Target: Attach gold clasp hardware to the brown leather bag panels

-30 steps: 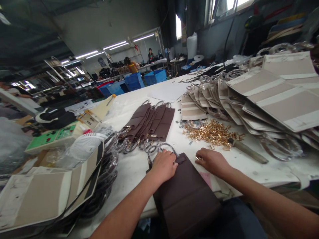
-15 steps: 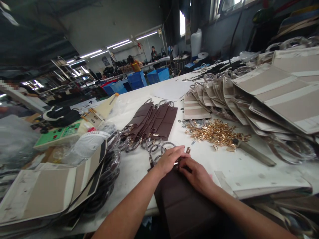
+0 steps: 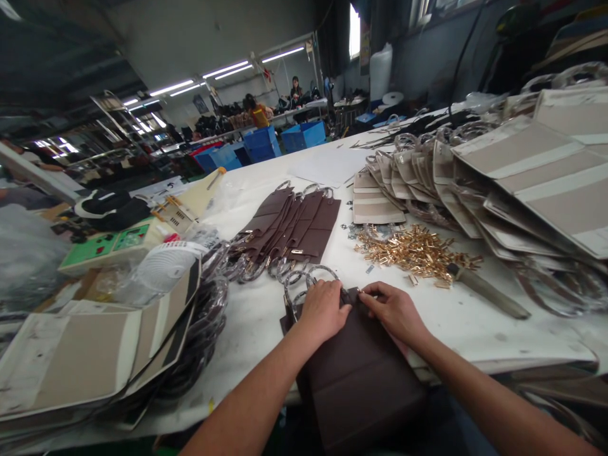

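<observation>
one white table (image 3: 259, 313), smudged; dim workshop (image 3: 190, 38) behind, strip lights (image 3: 225, 70) lit, blue bins (image 3: 304, 137) past the far edge. beige pieces (image 3: 536, 158) piled at right; brown bags (image 3: 294, 221) overlapping mid-table; gold-coloured fittings (image 3: 418, 251) heaped loose. open room: bare table right of the right hand (image 3: 392, 311), narrower strip left of the dark brown bag (image 3: 361, 380), which overhangs the near edge. left hand (image 3: 325, 310): closed on the bag's top, beside looped handles (image 3: 329, 269). right hand: a tight pinch at the bag's top edge on a small metal piece (image 3: 360, 292), mostly hidden.
</observation>
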`<state>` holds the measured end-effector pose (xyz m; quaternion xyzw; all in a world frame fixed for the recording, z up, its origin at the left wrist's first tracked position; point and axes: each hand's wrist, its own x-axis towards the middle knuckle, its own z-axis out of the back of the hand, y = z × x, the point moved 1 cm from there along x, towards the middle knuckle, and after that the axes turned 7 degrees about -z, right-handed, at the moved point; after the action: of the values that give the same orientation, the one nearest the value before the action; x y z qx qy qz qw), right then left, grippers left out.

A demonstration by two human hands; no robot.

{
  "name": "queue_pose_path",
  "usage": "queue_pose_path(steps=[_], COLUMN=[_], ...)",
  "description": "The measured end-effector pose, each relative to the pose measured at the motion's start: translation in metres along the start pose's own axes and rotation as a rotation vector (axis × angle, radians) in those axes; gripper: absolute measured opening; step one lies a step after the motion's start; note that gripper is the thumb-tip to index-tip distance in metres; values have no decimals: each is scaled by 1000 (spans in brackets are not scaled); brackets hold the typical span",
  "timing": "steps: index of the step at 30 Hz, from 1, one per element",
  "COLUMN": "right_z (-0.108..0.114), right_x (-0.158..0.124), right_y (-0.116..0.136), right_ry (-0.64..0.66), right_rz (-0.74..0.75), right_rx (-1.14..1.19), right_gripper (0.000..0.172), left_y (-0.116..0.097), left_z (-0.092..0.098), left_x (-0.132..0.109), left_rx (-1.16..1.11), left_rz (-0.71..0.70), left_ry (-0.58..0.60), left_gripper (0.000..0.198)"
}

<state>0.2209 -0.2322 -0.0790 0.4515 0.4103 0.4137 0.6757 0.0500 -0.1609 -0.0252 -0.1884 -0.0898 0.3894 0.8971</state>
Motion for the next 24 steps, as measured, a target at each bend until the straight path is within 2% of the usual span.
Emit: queue_pose_path(steps=[4,8,10,15,20,24], right_z=[6,7,6,8,15,19], right_x=[-1,2,2,1,-1,-5], right_y=[3,-3,-6,-6,-2,-3], right_ry=[-12,-16,19,161,218,253], right_rz=[181,255,211,-8,-27,-52], right_rx=[-321,-473,-414,-95,-32,27], right_gripper=[20,30,33,40,41,43], left_y=[5,8,8,4,-4,-7], left_z=[-3,-7,-8,-10,-4,5], left_x=[6,10,10,9,12,13], left_rx=[39,0,-43,-130,-159,-179], left_rz=[14,59,83,100,106,163], left_ry=[25,4,-14,-61,-47,33], left_gripper=[34,43,43,42,40,43])
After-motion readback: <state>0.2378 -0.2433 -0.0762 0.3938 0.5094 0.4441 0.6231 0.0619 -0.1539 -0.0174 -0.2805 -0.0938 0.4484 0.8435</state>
